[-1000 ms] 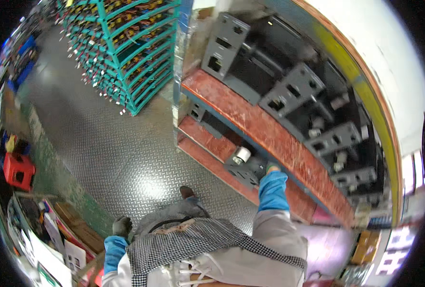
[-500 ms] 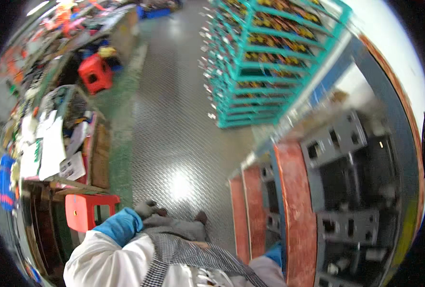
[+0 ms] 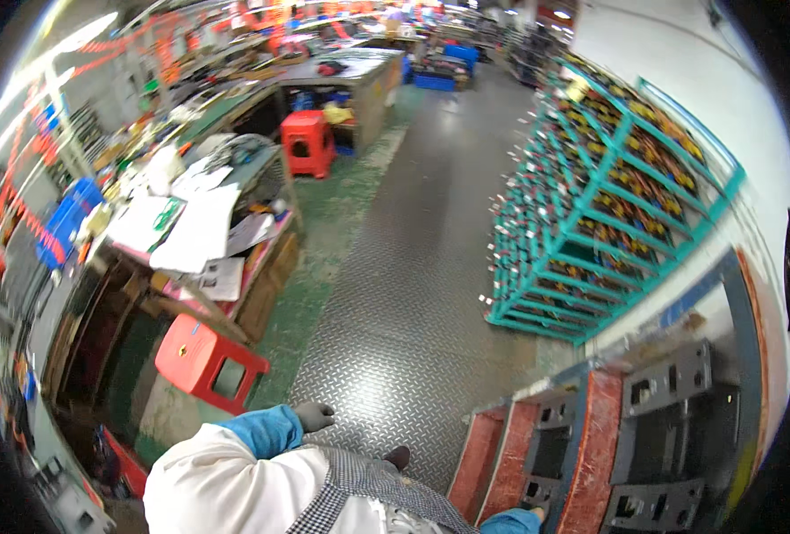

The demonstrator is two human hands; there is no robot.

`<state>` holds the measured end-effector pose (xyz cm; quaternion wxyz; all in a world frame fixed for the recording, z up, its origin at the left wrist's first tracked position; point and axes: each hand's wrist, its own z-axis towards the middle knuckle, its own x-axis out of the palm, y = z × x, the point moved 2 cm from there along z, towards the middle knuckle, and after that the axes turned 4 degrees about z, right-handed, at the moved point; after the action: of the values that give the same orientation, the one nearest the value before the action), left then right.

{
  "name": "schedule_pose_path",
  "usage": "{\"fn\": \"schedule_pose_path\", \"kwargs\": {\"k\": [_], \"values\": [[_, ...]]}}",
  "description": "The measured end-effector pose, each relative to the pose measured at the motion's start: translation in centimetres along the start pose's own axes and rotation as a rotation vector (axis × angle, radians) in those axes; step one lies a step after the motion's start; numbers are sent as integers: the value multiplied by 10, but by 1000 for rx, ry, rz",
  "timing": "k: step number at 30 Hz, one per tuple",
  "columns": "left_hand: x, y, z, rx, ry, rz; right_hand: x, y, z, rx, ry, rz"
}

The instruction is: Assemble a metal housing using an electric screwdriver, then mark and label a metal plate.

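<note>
My left hand (image 3: pixel 315 416), in a dark grey glove below a blue sleeve cuff, hangs beside my body over the metal floor. Its fingers are loosely bent and slightly apart, with nothing seen in them. The nearest thing to it is a red plastic stool (image 3: pixel 201 356) on the left. Of my right hand (image 3: pixel 540 513) only a small bit shows past the blue cuff at the lower edge, by the red-sided rack (image 3: pixel 598 436); its fingers are hidden. Grey metal plates with cut-out holes (image 3: pixel 666 383) lie in that rack.
A teal metal rack (image 3: pixel 604 209) packed with many parts stands ahead on the right by the wall. Along the left run cluttered workbenches with paper sheets (image 3: pixel 201 233) and another red stool (image 3: pixel 307 144). Patterned metal flooring (image 3: pixel 404 267) runs between them.
My view has tilted up and swung left, so the stools, benches and teal rack sit further right and lower. My left hand stays low at my side.
</note>
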<state>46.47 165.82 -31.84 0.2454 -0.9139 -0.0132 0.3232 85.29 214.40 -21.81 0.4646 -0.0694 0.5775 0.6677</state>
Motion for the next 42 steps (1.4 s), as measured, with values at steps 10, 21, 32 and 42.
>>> {"fn": "schedule_pose_path", "kwargs": {"k": [10, 21, 32, 42], "values": [[-21, 312, -142, -215, -308, -390, 40, 238, -333, -554, 851, 474], [61, 562, -430, -374, -1631, -2384, -91, 433, -935, -1660, 2045, 588], [-2, 604, -723, -1531, -2133, -697, -215, 336, -1258, -2251, 2450, -25], [-106, 722, -799, -1305, -2408, -968, -343, 354, -1472, -2653, 2292, -57]]}}
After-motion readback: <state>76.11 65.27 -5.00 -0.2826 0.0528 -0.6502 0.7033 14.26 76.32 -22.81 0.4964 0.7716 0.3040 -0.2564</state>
